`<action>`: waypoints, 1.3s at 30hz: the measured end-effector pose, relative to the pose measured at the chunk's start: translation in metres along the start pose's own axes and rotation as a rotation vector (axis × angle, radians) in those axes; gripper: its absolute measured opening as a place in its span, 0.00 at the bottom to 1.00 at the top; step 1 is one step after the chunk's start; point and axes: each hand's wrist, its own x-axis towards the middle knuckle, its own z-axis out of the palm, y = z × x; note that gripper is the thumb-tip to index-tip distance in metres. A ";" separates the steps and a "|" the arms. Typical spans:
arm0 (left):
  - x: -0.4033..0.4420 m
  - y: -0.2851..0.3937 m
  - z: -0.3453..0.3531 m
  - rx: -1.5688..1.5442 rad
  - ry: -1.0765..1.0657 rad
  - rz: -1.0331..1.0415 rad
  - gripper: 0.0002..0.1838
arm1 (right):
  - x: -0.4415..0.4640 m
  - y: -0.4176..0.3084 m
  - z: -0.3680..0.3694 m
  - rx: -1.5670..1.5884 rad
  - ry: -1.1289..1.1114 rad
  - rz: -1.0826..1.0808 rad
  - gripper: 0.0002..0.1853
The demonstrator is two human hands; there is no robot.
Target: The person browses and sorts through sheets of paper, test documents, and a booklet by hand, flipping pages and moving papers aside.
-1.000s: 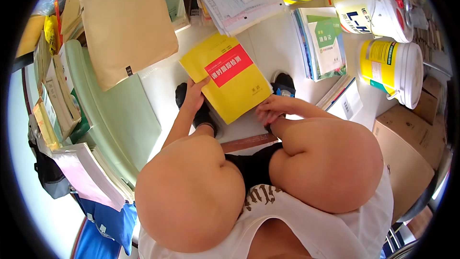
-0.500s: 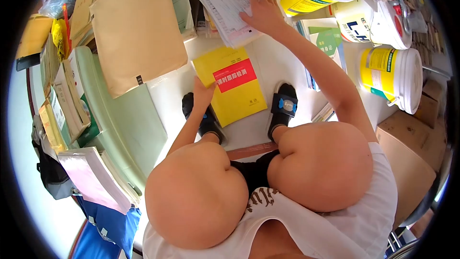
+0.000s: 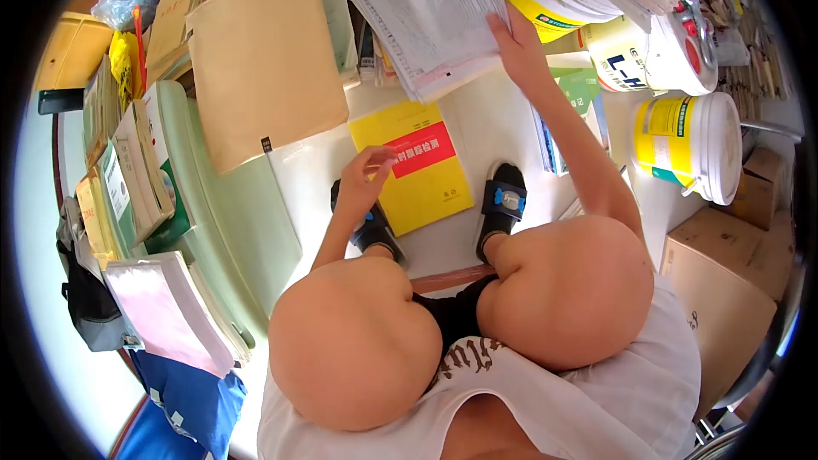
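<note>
A yellow book (image 3: 426, 196) with a red label lies flat on the floor between the feet. My left hand (image 3: 365, 181) is just over its left edge, fingers apart and slightly curled, with nothing in them. Farther up, a stack of printed papers (image 3: 426, 21) rests beyond the book. My right hand (image 3: 520, 47) is at the right edge of that stack, its fingers round the edge of the sheets; some of the fingers are hidden.
A large tan envelope (image 3: 268, 60) lies at the upper left beside a pale green case (image 3: 217, 230). Yellow-and-white buckets (image 3: 682, 140) stand at the right, near booklets (image 3: 584, 98) and cardboard boxes (image 3: 724, 247). Books (image 3: 141, 170) line the left side.
My left hand has let go of the yellow book, which now lies flat. My right hand went from beside the book to the top of the papers, then to their right edge.
</note>
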 end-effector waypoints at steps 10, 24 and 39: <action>0.034 0.112 -0.001 -0.463 -0.018 -0.038 0.22 | -0.117 0.002 0.041 0.758 -0.467 0.500 0.32; 0.011 0.154 -0.024 -0.017 -0.281 0.197 0.15 | -0.070 -0.065 -0.006 -0.005 -0.044 -0.548 0.13; 0.016 0.150 -0.027 0.081 -0.299 0.187 0.17 | -0.075 -0.051 0.014 0.136 0.043 -0.697 0.16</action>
